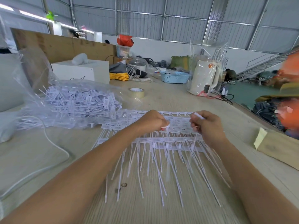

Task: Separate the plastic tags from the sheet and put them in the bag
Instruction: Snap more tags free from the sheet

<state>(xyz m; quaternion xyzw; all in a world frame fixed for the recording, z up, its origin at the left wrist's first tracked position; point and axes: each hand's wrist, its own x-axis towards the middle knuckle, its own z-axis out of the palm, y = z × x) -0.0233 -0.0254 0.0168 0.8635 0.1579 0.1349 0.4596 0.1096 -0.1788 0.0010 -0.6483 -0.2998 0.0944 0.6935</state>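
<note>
Head view. Both hands work at the far row of the moulded sheet (163,141), which lies flat on the counter (161,97) near its near edge, its long tails fanned toward the person so that the label heads face away and stay within reach. The left hand (152,121) is curled, its fingers (165,126) pinching a tag head (167,126) at the sheet's upper row; the grip seems meant to steady or twist that piece against the frame. The right hand (208,126) is also curled, its fingers pinching a white tag (199,116) whose end projects above the knuckles, probably one being pulled free. Whether that tag is fully detached cannot be told, as motion blurs it.

The clear bag (68,88) lies open toward the counter's left edge, beside the sheet, holding a heap of loose tags (80,101); its mouth faces the work, likely to shorten each transfer. Many tags remain on the sheet, so the task appears well short of done. A tape roll (137,92) sits farther back, mid-counter.
</note>
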